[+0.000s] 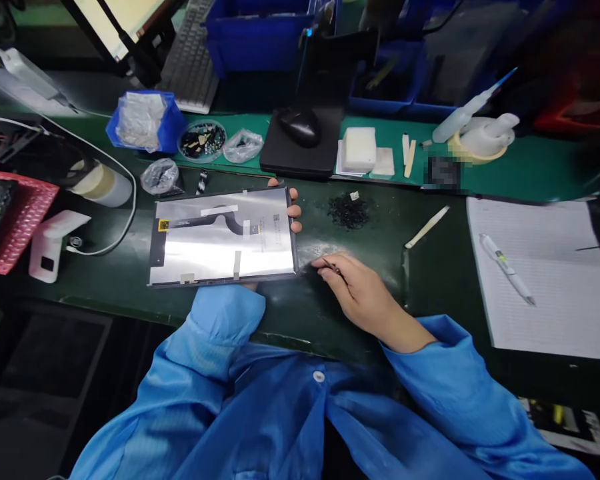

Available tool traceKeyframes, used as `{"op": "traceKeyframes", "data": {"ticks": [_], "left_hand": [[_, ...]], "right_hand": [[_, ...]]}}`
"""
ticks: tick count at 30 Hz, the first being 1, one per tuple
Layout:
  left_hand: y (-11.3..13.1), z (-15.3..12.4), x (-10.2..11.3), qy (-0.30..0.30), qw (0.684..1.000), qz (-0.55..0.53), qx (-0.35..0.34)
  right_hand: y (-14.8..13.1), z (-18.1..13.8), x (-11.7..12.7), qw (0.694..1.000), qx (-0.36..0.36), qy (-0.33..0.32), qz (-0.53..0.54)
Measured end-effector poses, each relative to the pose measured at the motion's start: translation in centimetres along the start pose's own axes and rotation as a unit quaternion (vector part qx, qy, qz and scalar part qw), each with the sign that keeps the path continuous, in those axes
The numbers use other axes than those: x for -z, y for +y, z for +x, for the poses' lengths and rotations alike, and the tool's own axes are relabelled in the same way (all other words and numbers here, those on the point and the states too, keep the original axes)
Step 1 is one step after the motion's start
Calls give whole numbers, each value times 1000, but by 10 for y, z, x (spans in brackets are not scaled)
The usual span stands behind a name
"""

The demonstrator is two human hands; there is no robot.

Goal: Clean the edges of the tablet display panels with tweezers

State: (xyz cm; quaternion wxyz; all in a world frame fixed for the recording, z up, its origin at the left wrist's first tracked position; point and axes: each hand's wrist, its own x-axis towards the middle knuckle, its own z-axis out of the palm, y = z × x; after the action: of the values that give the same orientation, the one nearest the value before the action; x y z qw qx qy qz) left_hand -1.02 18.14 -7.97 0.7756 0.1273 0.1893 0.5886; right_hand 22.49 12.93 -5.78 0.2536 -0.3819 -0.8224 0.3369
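Note:
A display panel (210, 247) with a silvery back, a dark ribbon cable and strips of tape lies tilted on my left hand (294, 211). That hand supports it from beneath; its fingertips curl round the right edge, and the palm is hidden. Just right of the panel, my right hand (364, 293) is closed in a pinch on dark, thin tweezers (332, 266), mostly covered by the fingers. Beyond that hand is a heap of small black scraps (349, 211) with a pale bit on top.
Along the back stand a blue bin (170, 130), a dish of small parts (203, 141), a mouse (300, 127) and white foam blocks (359, 149). A pale stick (427, 227) and a pen (507, 270) on paper lie right. A white cable (130, 220) curves at left.

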Motion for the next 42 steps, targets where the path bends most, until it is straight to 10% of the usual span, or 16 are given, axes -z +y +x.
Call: {"op": "traceKeyframes", "data": {"ticks": [14, 42], "left_hand": [[1, 3, 13, -40, 999, -14, -17], [2, -10, -7, 0, 1000, -28, -3]], "right_hand": [[5, -1, 3, 985, 132, 46, -102], [6, -1, 3, 982, 124, 55, -129]]}}
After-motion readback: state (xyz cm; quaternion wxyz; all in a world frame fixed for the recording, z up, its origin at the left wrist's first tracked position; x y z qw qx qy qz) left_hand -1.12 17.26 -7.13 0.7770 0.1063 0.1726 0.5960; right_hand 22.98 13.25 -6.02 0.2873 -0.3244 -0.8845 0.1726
